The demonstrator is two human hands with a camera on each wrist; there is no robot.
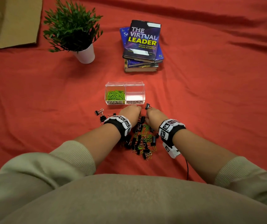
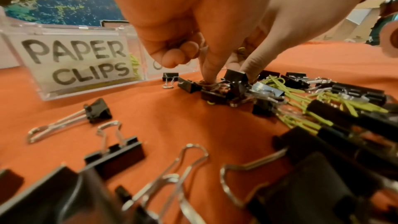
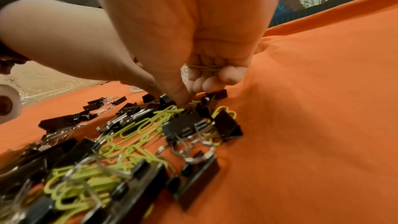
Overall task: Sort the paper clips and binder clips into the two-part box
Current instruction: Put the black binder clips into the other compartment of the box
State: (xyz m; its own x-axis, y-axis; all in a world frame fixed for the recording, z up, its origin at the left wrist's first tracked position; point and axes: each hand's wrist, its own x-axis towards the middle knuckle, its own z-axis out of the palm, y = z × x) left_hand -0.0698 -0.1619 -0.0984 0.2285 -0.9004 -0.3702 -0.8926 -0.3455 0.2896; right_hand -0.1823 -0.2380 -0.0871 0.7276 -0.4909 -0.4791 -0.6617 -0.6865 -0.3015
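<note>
The box [image 1: 125, 92] stands on the red cloth [image 1: 210, 102], just behind the pile [image 1: 141, 139] of mixed clips. Its left part holds green paper clips [image 1: 115, 95]; the right part, labelled for binder clips, looks empty. Both hands work at the far edge of the pile, close together. The right hand [image 3: 193, 43] keeps green paper clips under its curled fingers and pinches for more, probably to carry several at once. The left hand [image 2: 178, 23] has its fingers curled and one fingertip down among the binder clips [image 2: 215, 89]; whether it holds anything I cannot tell.
</note>
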